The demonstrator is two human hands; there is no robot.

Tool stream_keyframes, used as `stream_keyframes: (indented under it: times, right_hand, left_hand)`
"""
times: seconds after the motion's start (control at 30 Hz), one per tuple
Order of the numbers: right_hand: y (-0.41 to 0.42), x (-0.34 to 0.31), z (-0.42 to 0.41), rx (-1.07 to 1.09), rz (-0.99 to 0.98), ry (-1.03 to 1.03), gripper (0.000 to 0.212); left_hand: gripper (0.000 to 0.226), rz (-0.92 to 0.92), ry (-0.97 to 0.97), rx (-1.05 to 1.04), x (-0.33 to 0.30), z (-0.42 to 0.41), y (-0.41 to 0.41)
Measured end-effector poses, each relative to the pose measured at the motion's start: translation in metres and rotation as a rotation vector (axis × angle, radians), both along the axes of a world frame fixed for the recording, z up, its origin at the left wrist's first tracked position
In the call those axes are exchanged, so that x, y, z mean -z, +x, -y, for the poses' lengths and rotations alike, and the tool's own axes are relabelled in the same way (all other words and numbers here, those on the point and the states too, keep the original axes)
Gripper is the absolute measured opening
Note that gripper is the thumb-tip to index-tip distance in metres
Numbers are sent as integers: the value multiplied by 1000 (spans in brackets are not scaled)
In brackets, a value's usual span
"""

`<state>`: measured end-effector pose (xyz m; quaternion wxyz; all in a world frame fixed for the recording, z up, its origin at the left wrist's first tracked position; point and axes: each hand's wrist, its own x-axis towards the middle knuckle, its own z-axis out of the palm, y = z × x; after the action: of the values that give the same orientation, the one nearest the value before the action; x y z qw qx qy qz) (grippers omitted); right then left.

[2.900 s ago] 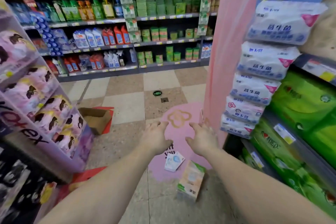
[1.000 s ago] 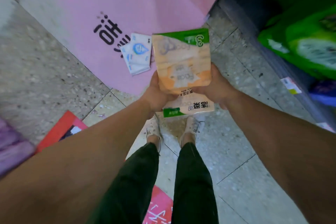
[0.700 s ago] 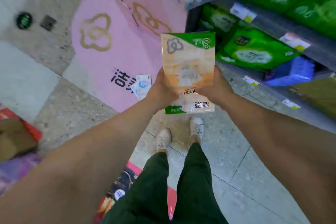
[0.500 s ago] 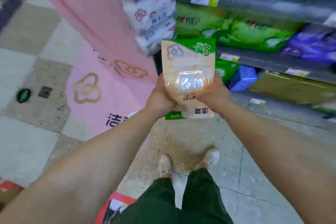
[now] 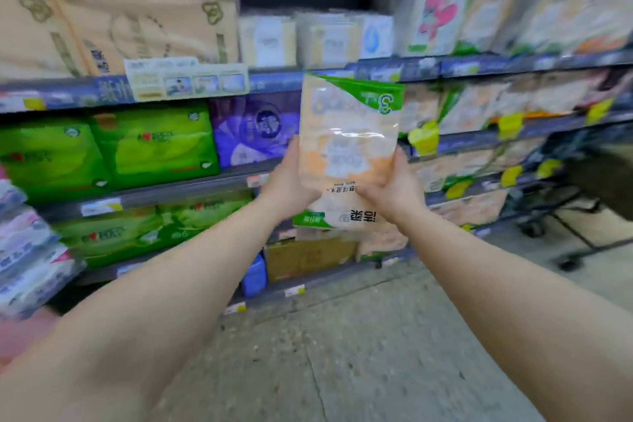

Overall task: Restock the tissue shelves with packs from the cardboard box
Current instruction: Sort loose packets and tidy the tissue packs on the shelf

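- Two hands on one pack (image 5: 347,147): left hand (image 5: 289,183) on its left edge, right hand (image 5: 394,187) on its right edge, fingers curled round the lower half, gripping it.
- Glossy soft plastic pack, tall rectangle, pale orange with green corner band at top and green strip at bottom; print upside down; held upright in the air in front of the shelves (image 5: 445,144), level with the middle tiers, touching none.
- Big tan boxes (image 5: 116,7), flat cardboard faces, top left on the upper shelf.
- Puffy green packs (image 5: 154,144) and a purple pack (image 5: 255,128) left of the held one, filling their tier.
- Small pale packs (image 5: 325,39) upright in a row above; blurred, print unreadable.
- Brown carton (image 5: 308,257) and blue pack (image 5: 254,274) on the bottom shelf below the hands.
- Speckled stone floor (image 5: 342,353) bare between arms and shelf edge; black cart frame (image 5: 565,226) at right.
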<state>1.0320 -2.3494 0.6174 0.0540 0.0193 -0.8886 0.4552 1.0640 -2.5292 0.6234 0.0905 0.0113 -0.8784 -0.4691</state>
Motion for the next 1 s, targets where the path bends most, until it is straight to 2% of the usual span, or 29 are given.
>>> stream_keyframes:
  times: [0.17,0.4,0.53,0.7,0.87,1.0]
  right_hand:
    - [-28,-56,-138,160,-130,66,92]
    - [-78,-77,-243,281,-192,107,96]
    - [-134,-83,-279,299,-235,156,96]
    - [-230,-108,-307,319,-303,132,95]
    - [-333,-151,-316,297,-375,78,94]
    - [-392,-166,-318,244,-448,23,83]
  left_hand:
    - [85,-164,67,145,-45,-132,-53]
    - [93,-174,42,232,-62,-234,-139]
    - [103,-172,43,212,-60,-269,-204]
    - [107,-275,70,255,-81,-297,-304]
    - [108,-405,38,207,-128,-308,-408]
    - [101,-474,20,189,-145,-317,-473]
